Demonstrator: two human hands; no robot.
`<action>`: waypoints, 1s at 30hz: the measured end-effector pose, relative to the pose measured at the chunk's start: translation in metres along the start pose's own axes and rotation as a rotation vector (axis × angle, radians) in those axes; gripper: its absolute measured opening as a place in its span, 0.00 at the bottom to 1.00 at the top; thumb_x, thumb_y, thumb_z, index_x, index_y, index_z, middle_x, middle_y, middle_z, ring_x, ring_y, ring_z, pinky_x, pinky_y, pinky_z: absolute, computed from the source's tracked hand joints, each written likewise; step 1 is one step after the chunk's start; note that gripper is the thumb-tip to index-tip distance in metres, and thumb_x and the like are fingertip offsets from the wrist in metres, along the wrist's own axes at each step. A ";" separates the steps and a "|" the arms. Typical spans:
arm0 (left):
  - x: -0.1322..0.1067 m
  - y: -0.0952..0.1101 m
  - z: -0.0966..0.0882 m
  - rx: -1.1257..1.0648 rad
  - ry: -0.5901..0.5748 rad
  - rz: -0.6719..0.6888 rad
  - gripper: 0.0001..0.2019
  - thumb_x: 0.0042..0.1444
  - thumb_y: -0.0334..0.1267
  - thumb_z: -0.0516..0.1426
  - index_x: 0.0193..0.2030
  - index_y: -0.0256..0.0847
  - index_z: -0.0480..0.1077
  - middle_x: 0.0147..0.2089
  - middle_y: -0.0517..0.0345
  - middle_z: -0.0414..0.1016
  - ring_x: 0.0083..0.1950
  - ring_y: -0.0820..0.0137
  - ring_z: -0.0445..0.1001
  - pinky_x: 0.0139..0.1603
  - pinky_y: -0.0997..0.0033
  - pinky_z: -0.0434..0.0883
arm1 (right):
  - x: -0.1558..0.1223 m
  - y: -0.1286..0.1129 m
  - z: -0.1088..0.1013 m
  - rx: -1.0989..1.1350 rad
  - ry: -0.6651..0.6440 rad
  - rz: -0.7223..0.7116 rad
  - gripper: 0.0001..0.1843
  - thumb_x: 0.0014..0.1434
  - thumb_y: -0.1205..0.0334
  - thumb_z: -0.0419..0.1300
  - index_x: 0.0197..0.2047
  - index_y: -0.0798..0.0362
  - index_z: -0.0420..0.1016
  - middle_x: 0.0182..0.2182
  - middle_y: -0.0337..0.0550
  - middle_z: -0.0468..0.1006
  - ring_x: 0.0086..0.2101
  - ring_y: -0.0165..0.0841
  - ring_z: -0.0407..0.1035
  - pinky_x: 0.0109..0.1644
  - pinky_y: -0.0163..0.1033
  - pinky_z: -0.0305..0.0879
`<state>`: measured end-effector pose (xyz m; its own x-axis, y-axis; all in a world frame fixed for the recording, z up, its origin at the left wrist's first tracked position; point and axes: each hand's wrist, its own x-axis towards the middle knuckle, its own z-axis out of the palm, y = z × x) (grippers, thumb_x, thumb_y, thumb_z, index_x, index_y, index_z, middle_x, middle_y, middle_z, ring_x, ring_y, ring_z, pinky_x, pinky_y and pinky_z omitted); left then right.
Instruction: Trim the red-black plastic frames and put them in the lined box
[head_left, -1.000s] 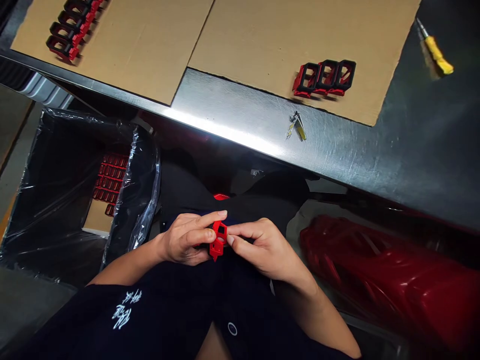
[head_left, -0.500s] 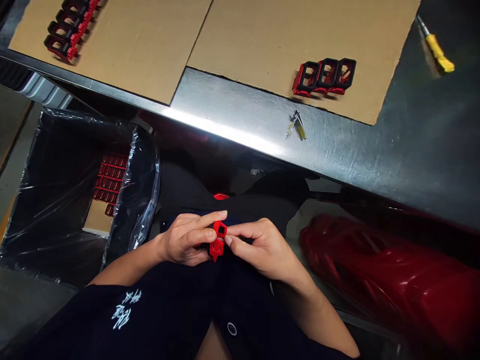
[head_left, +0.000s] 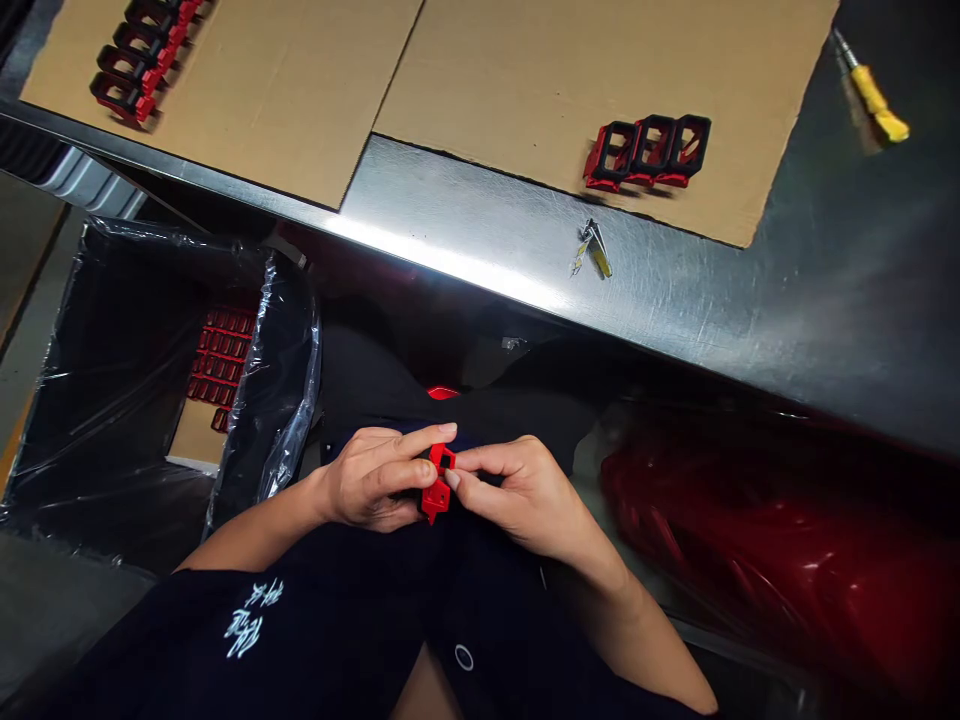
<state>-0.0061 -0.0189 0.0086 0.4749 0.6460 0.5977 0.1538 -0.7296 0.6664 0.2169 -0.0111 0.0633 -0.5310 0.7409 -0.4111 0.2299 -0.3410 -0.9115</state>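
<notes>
A small red plastic part (head_left: 436,497) with a square opening is held in front of my shirt, below the table edge. My left hand (head_left: 381,475) closes on its left side, thumb and fingers gripping it. At its right side, the thumb and index finger of my right hand (head_left: 517,490) pinch the edge near the opening. Whether something small sits between those right fingertips is hidden. Three red parts with black frames (head_left: 651,152) stand in a row on the cardboard (head_left: 555,60), and a longer row of similar parts (head_left: 142,60) is at the upper left.
Nail clippers (head_left: 596,250) lie on the metal table (head_left: 480,215). A yellow-handled tool (head_left: 870,92) rests at the right. Left of my lap is a plastic-lined bin (head_left: 112,340) with rows of red-black parts (head_left: 223,345). A red plastic-wrapped bundle (head_left: 750,540) lies at the right.
The red part has turned slightly in my fingers, and my right thumb has shifted a little to the left on it. Otherwise the scene looks the same.
</notes>
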 end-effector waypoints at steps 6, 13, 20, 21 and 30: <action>-0.001 0.000 0.000 0.001 -0.006 -0.018 0.36 0.56 0.37 0.68 0.68 0.43 0.58 0.66 0.29 0.72 0.46 0.66 0.86 0.39 0.72 0.80 | 0.000 0.000 -0.001 -0.012 -0.019 -0.023 0.15 0.65 0.62 0.58 0.31 0.56 0.84 0.18 0.32 0.62 0.21 0.24 0.49 0.25 0.33 0.48; -0.002 -0.001 -0.001 0.006 -0.005 -0.012 0.40 0.54 0.37 0.70 0.69 0.40 0.57 0.65 0.27 0.73 0.47 0.64 0.86 0.41 0.70 0.81 | -0.001 0.001 -0.001 -0.032 0.003 -0.014 0.16 0.65 0.61 0.59 0.31 0.56 0.85 0.17 0.32 0.64 0.20 0.23 0.50 0.24 0.33 0.48; 0.002 -0.003 -0.002 -0.152 0.042 -0.078 0.44 0.51 0.38 0.72 0.71 0.41 0.57 0.66 0.30 0.73 0.62 0.56 0.80 0.50 0.66 0.82 | 0.001 0.010 -0.008 0.035 0.122 -0.004 0.16 0.64 0.60 0.58 0.48 0.53 0.86 0.34 0.44 0.87 0.28 0.33 0.76 0.34 0.36 0.67; 0.002 -0.003 -0.001 -0.181 0.048 -0.090 0.45 0.50 0.38 0.73 0.71 0.42 0.57 0.66 0.30 0.73 0.63 0.55 0.78 0.51 0.64 0.82 | 0.001 0.011 -0.008 0.043 0.157 0.005 0.15 0.64 0.59 0.59 0.48 0.53 0.85 0.34 0.45 0.88 0.29 0.34 0.77 0.35 0.36 0.68; -0.007 0.000 0.013 -0.426 0.135 -0.338 0.41 0.50 0.38 0.73 0.66 0.48 0.56 0.67 0.34 0.70 0.49 0.64 0.83 0.49 0.61 0.81 | 0.010 0.013 0.007 0.227 0.073 0.028 0.12 0.63 0.58 0.62 0.29 0.52 0.79 0.28 0.41 0.84 0.30 0.33 0.76 0.38 0.37 0.68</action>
<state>0.0020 -0.0257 -0.0014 0.3402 0.8718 0.3524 -0.0983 -0.3397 0.9354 0.2090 -0.0123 0.0472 -0.4648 0.7662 -0.4438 0.0506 -0.4775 -0.8772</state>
